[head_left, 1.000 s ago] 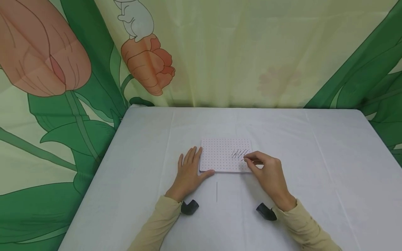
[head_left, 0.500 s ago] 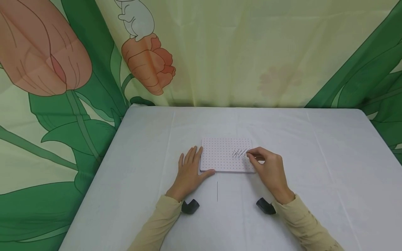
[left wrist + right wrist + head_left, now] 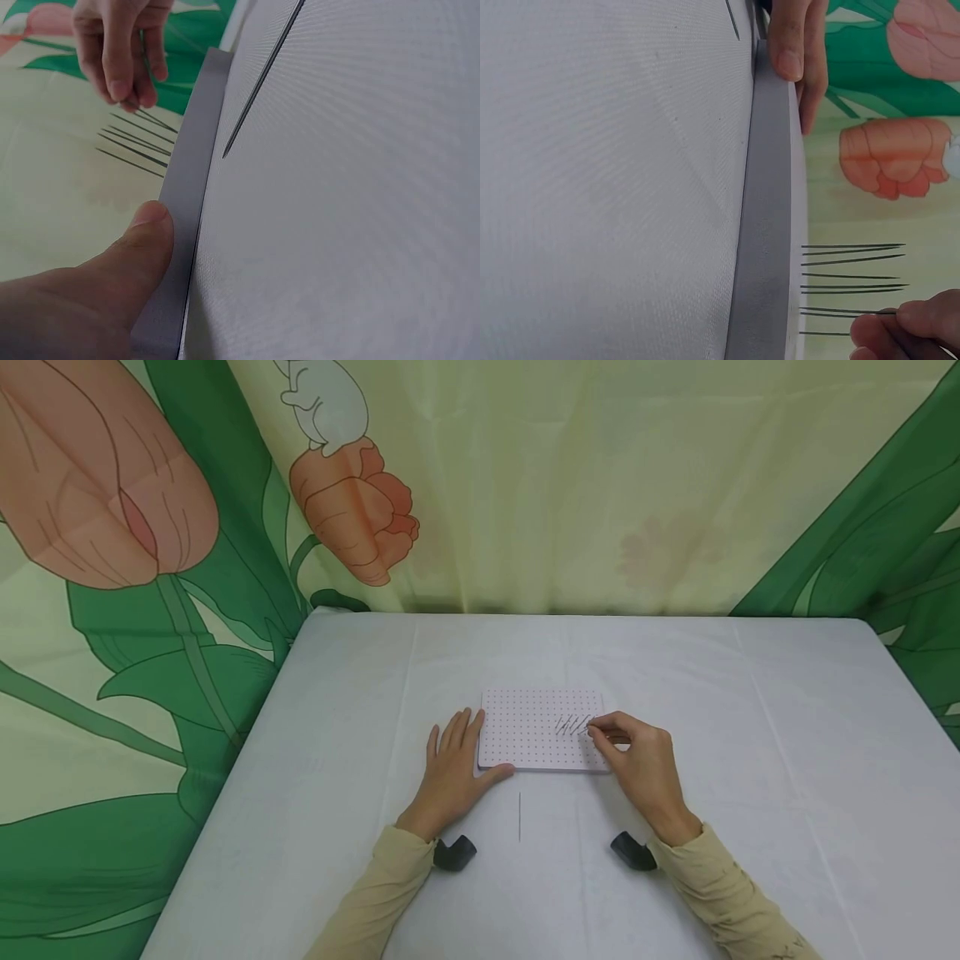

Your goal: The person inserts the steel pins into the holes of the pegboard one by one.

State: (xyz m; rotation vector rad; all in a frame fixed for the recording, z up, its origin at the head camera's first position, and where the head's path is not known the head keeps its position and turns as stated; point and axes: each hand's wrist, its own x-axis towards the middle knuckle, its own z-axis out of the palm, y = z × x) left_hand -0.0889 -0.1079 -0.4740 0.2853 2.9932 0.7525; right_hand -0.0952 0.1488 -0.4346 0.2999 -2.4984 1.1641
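A white board [image 3: 517, 735] with a grid of small holes lies on the table. My left hand [image 3: 450, 772] rests at its left side, fingers straight, the thumb [image 3: 142, 240] against the near edge. Several thin dark needles [image 3: 855, 286] stand upright in the board's right half. Over the right end of that group, my right hand [image 3: 641, 764] pinches a needle [image 3: 829, 333] between thumb and fingertips; its upper part is hidden by the fingers [image 3: 930, 319]. Whether its lower end sits in a hole cannot be told.
One loose needle [image 3: 519, 817] lies on the white tablecloth [image 3: 555, 893] in front of the board. Black wrist-worn pieces [image 3: 455, 854] show beside both cuffs. A printed curtain [image 3: 525, 485] hangs behind the table.
My right hand has moved slightly up and right with the needle, to the right end of the standing group, then barely shifted. The left hand stays in place on the board.
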